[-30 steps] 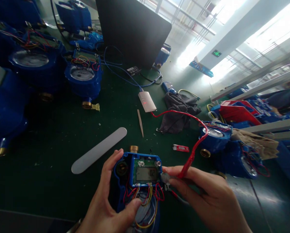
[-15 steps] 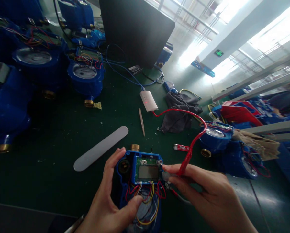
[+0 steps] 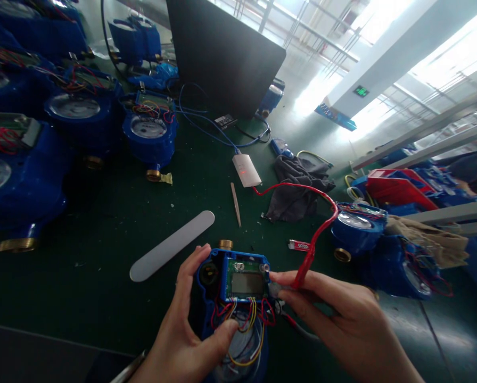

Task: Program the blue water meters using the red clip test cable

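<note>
A blue water meter point(image 3: 258, 346) with its top housing uncovered is close in front of me, showing a green circuit board with a grey display point(image 3: 247, 283) and loose coloured wires. My left hand point(image 3: 194, 324) grips its left side, fingers along the housing and thumb over the wires and round glass. Pinched in my right hand point(image 3: 334, 314) is a pale connector point(image 3: 275, 289) at the end of a red cable point(image 3: 322, 226), held against the board's right edge. Whether its contacts are seated is hidden by my fingertips. The cable leads back to a white box point(image 3: 246, 170) with a red light.
Tweezers point(image 3: 236, 205) and a long grey strip point(image 3: 172, 246) lie beyond the meter. A red battery point(image 3: 299, 245) and a dark cloth point(image 3: 294, 191) are to the right. Several blue meters point(image 3: 148, 130) stand at left, more at right point(image 3: 358, 229). A black screen point(image 3: 226, 53) rises at the back.
The whole view has shifted slightly, so the table items appear a little lower and farther right. Both hands keep the same hold on the meter and the connector.
</note>
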Tool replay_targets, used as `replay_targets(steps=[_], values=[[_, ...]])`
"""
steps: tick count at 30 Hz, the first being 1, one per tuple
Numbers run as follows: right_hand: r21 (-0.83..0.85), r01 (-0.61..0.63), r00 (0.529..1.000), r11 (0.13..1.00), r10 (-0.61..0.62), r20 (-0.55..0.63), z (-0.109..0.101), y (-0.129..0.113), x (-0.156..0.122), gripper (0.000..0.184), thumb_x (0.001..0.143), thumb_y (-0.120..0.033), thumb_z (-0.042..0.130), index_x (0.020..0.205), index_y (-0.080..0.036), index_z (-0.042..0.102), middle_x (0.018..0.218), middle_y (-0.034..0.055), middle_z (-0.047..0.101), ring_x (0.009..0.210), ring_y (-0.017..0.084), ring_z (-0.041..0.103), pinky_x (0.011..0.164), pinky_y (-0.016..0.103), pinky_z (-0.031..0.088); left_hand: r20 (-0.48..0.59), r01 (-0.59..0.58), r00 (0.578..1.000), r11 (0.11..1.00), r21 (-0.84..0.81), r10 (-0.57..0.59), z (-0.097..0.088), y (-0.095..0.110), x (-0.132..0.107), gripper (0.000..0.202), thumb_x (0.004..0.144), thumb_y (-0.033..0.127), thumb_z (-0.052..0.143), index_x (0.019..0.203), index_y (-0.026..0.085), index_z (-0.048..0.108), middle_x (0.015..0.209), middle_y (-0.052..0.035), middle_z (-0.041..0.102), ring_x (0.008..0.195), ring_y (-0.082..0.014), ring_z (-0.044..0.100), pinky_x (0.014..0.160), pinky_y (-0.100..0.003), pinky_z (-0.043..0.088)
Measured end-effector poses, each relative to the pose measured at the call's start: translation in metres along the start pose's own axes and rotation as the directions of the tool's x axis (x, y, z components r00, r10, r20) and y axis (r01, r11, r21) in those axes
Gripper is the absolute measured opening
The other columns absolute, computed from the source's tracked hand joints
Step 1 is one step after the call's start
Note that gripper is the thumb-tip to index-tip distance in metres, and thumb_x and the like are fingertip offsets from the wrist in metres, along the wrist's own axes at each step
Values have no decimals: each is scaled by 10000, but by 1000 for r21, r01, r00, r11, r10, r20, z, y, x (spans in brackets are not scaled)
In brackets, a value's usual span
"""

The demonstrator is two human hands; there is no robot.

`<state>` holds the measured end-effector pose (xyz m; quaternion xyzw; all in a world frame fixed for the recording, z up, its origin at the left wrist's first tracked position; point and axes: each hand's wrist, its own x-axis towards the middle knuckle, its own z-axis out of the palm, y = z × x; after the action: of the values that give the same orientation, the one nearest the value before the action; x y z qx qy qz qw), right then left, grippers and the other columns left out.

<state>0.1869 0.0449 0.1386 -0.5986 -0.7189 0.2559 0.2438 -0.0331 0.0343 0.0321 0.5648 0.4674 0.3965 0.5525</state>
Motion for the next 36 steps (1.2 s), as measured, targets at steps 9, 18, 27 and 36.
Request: replay_targets(steps=[9, 18, 27, 36], values=[[17, 12, 1000, 1000, -12, -26, -1, -4, 2, 144, 816, -114, 671, 891, -200, 758, 815, -28, 808, 637, 72, 743, 612, 45, 538, 24, 89, 996, 991, -104, -87, 2, 1, 0, 770, 835, 428, 704, 1486, 389, 295, 1527, -97, 373, 1359, -423, 428, 1093, -700, 349], [13, 23, 999, 1000, -23, -33, 0, -3, 2, 157, 814, -100, 667, 900, -195, 757, 813, -32, 808, 656, 71, 749, 630, 38, 538, 33, 72, 997, 991, -110, -69, 1, 2, -1, 747, 843, 425, 691, 1475, 395, 294, 1532, -99, 347, 1388, -446, 368, 1092, -747, 291], [-14, 23, 1000, 1000, -23, -17, 1, -3, 2, 127, 843, -137, 657, 901, -195, 754, 811, -22, 806, 631, 89, 745, 585, 75, 548, 36, 106, 994, 987, -125, -102, 2, 1, -1, 765, 840, 436, 701, 1484, 393, 289, 1523, -99, 361, 1386, -435, 374, 1113, -733, 273], [-8, 33, 999, 999, -33, -21, 0, -4, 2, 124, 840, -131, 653, 887, -184, 754, 809, -14, 807, 657, 91, 751, 609, 70, 551, 27, 96, 995, 988, -122, -93, 1, 7, 2, 744, 836, 423, 700, 1461, 401, 298, 1520, -95, 377, 1374, -429, 400, 1079, -741, 316]])
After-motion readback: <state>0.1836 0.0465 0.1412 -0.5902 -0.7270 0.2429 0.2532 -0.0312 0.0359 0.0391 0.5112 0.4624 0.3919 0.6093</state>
